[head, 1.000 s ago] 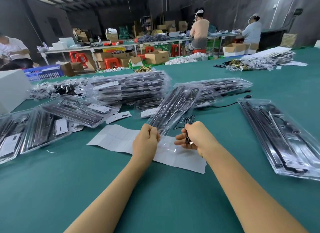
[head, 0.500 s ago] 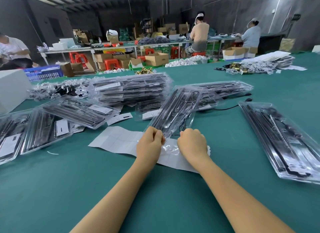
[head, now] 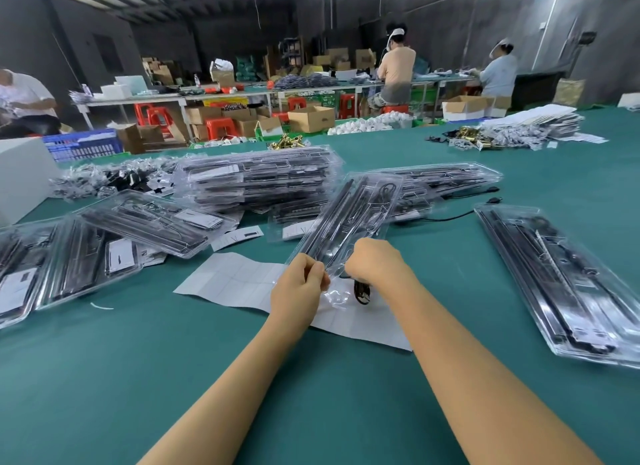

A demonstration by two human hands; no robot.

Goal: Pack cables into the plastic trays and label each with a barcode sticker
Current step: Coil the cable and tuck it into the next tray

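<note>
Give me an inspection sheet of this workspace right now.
Surface: green table.
Job's things: held tray tilted up; tray stack behind; sticker sheet under the hands.
Clutter: filled trays left and right.
Hands: left hand grips the tray's near edge; right hand holds a black cable.
Cables: loose black cable behind.
Surroundings: workers, cartons, red stools.

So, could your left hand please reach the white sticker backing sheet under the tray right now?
Probably not yet: the left hand grips the clear plastic tray, though the white backing sheet lies uncovered just beside it.
</note>
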